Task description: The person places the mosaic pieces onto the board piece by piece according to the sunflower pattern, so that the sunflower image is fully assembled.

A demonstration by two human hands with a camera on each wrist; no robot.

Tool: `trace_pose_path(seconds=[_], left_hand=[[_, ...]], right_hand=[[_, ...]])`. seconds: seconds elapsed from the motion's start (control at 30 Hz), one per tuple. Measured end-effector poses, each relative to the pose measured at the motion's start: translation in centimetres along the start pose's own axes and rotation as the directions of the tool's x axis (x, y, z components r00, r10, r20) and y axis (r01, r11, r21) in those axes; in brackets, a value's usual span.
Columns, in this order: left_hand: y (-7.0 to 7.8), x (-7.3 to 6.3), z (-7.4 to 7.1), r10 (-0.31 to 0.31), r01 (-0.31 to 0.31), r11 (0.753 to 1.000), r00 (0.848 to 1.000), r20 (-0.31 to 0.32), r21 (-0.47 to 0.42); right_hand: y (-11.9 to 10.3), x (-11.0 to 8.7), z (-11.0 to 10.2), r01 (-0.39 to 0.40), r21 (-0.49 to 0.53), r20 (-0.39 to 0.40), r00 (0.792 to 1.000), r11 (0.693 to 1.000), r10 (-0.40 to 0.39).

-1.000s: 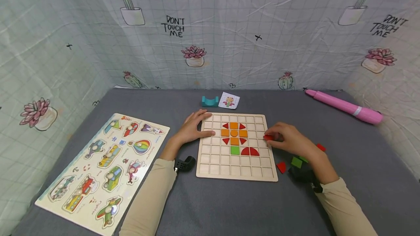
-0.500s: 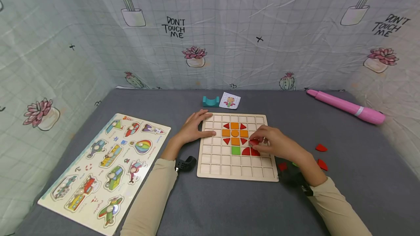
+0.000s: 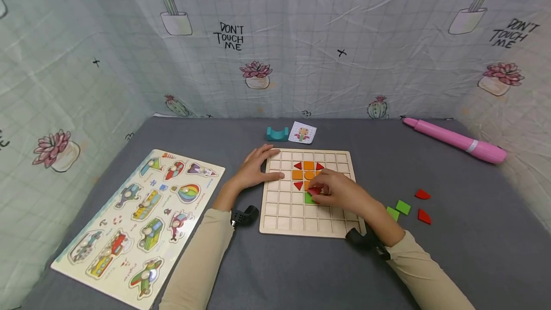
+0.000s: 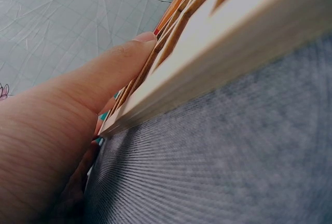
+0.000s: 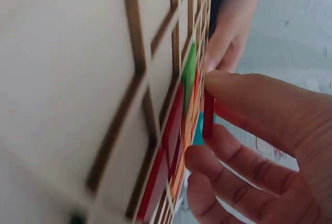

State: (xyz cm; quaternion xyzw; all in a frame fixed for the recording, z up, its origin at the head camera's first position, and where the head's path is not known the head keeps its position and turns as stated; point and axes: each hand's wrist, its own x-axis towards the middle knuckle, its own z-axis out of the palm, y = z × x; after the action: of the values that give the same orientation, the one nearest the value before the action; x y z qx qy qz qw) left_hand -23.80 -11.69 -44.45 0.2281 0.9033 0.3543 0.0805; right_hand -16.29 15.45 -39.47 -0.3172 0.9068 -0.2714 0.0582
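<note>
My left hand (image 3: 254,169) rests on the left edge of a wooden grid board (image 3: 275,214); its thumb lies on top, the other fingers along the upper left corner. Between thumb and fingertips, my right hand (image 3: 344,194) pinches a red tile (image 5: 208,112) on edge, close over the board beside the green square tile (image 3: 308,198). Orange square tiles (image 3: 308,165) surround an orange circle (image 3: 309,175), with red triangles (image 3: 298,185) at the corners. Two red curved tiles (image 5: 165,175) in the board are hidden under my right hand in the head view.
Right of the board lie green squares (image 3: 403,207) and red curved tiles (image 3: 424,216). A pattern card (image 3: 303,132) and teal holder (image 3: 277,134) stand behind it. A picture puzzle board (image 3: 142,219) lies left, a pink pen-shaped object (image 3: 456,140) far right.
My right hand has carried the red tile leftward from the board's right edge to beside the green tile. My left hand keeps its place on the board.
</note>
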Motion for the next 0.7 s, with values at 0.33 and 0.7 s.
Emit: trace_pose_path(seconds=[0.33, 0.7], left_hand=[[0.0, -0.1, -0.1, -0.004, 0.004, 1.0, 1.0, 0.0, 0.0], [0.0, -0.1, -0.1, 0.004, -0.004, 1.0, 1.0, -0.003, -0.011]], right_hand=[[-1.9, 1.5, 1.0, -0.004, -0.029, 0.066, 0.998, 1.0, 0.006], [-2.3, 2.4, 1.1, -0.011, 0.033, 0.133, 0.991, 0.999, 0.006]])
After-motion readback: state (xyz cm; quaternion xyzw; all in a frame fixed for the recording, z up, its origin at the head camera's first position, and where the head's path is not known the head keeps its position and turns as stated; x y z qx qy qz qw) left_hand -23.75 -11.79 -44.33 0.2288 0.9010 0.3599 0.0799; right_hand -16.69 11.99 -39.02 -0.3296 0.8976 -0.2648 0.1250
